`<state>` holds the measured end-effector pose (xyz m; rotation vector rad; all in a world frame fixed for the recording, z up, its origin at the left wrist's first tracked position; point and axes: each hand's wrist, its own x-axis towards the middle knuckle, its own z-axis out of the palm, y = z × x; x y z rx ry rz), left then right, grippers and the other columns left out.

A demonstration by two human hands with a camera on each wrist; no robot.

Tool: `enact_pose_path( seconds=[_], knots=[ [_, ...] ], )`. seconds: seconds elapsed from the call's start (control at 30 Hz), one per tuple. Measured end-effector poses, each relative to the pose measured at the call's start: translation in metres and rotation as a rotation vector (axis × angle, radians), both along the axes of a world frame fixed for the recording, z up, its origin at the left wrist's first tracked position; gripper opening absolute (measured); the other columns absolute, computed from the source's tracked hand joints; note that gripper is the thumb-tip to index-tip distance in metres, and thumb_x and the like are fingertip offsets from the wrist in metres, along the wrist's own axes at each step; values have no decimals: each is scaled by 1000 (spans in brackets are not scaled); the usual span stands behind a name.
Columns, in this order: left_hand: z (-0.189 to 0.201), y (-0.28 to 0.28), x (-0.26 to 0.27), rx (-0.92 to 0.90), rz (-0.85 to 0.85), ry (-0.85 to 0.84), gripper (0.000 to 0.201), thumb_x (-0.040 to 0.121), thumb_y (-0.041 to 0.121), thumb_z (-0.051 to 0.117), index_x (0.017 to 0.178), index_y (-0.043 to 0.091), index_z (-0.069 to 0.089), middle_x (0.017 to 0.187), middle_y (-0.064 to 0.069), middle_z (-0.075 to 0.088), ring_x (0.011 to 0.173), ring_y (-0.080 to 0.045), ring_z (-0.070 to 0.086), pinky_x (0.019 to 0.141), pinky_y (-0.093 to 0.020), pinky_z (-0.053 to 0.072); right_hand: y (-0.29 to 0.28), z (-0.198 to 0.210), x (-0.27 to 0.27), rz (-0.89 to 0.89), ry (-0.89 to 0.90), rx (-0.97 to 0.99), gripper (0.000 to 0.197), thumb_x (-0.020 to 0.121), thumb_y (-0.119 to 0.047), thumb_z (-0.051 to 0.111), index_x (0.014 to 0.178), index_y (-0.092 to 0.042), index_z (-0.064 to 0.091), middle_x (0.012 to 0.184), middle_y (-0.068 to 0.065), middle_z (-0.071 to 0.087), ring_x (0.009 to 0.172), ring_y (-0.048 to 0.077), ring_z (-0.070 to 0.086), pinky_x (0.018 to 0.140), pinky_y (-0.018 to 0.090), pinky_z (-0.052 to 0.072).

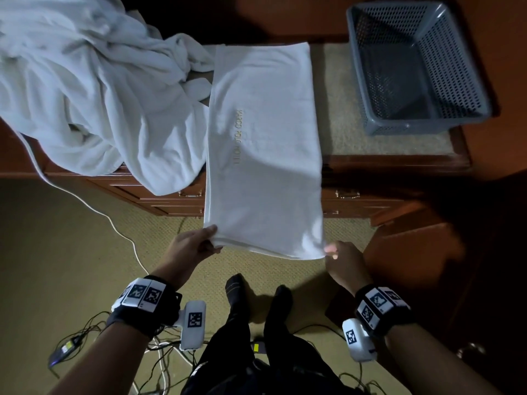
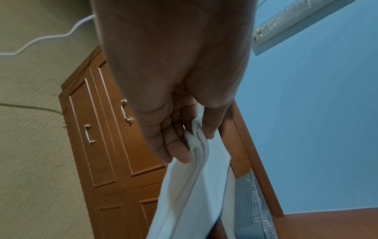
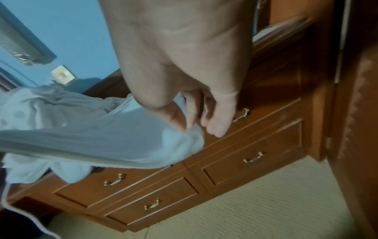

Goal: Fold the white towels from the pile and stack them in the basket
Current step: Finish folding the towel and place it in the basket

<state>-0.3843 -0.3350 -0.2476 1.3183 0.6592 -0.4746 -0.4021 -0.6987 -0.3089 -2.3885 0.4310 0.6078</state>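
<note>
- Head view: a long white terry towel with gold lettering (image 1: 263, 149) is running down the centre of the frame, its far end lying on the brown wooden dresser (image 1: 399, 163) and its near end hanging out over the beige carpet (image 1: 71, 238).
- The left hand (image 1: 194, 246) is pinching the towel's near left corner at lower centre, thumb on top; the left wrist view is showing the fingers (image 2: 180, 152) curling round the hem.
- The right hand (image 1: 342, 263) is pinching the near right corner between thumb and fingertips (image 3: 190, 119).
- A rumpled pile of white towels (image 1: 85, 89) is filling the upper left.
- A grey perforated plastic basket (image 1: 467, 89) is sitting at upper right on the dresser.
</note>
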Motion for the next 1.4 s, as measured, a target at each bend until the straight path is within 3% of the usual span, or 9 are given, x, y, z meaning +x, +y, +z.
enact_pose_path(
  seconds=[0.17, 0.43, 0.63, 0.77, 0.87, 1.03, 1.27, 1.33, 1.4],
  knots=[
    [21, -25, 3, 39, -83, -46, 40, 100, 26, 64, 109, -12, 69, 112, -28, 72, 103, -36, 65, 103, -45, 54, 59, 35, 14, 208, -225, 239, 20, 89, -17, 76, 107, -19, 66, 106, -5, 62, 94, 12, 61, 71, 12, 41],
    [43, -37, 10, 287, -183, -167, 54, 93, 47, 71, 82, -6, 72, 70, -8, 51, 65, -16, 44, 69, -33, 38, 144, 59, 38, 411, -577, 374, 36, 90, -36, 76, 113, -13, 63, 110, -2, 59, 99, 11, 54, 84, 16, 42],
    [50, -28, 12, 179, -171, -187, 40, 92, 43, 74, 71, 9, 71, 66, -6, 46, 62, -15, 38, 64, -30, 32, 148, 54, 46, 465, -753, 307, 14, 93, -7, 65, 106, -9, 63, 103, 5, 63, 93, 21, 58, 83, 31, 49],
    [49, -25, 16, 37, -114, -217, 55, 87, 40, 78, 86, -14, 67, 68, -6, 48, 66, -17, 40, 68, -31, 33, 139, 35, 54, 395, -669, 175, 36, 74, 3, 77, 104, -11, 62, 101, 4, 63, 88, 19, 57, 75, 26, 46],
    [51, -14, 22, 61, -55, -222, 40, 89, 33, 77, 77, -3, 66, 65, -6, 47, 64, -16, 40, 67, -31, 33, 102, 10, 58, 278, -537, 61, 55, 60, 19, 68, 108, -8, 65, 107, 10, 63, 97, 29, 60, 82, 35, 52],
    [27, 18, 23, 177, 7, -153, 31, 95, 20, 72, 68, 4, 66, 60, -5, 47, 58, -14, 43, 61, -27, 35, 20, -17, 44, 87, -376, -124, 44, 69, 9, 75, 106, -13, 64, 112, 8, 61, 102, 34, 60, 79, 37, 48],
    [-16, 28, 15, 381, -46, -26, 24, 92, 18, 76, 81, -3, 75, 61, -9, 60, 61, -20, 53, 62, -30, 45, 12, 6, 33, -297, -326, 265, 29, 93, -7, 68, 110, -30, 61, 102, -7, 67, 89, 18, 69, 70, 45, 64],
    [-24, 32, 13, 424, -67, -13, 14, 90, 15, 77, 92, 1, 75, 71, -13, 68, 64, -23, 59, 62, -31, 48, 16, 4, 23, -262, -265, 298, 40, 91, 2, 63, 112, -32, 59, 105, -8, 67, 91, 14, 69, 69, 38, 64],
    [-36, 37, 8, 457, -69, 35, 21, 86, 11, 80, 104, 7, 68, 84, -18, 72, 64, -26, 62, 60, -33, 51, 17, -2, 12, -160, -196, 276, 49, 86, 12, 58, 115, -27, 59, 107, -10, 65, 92, 7, 64, 68, 18, 55]
  ],
)
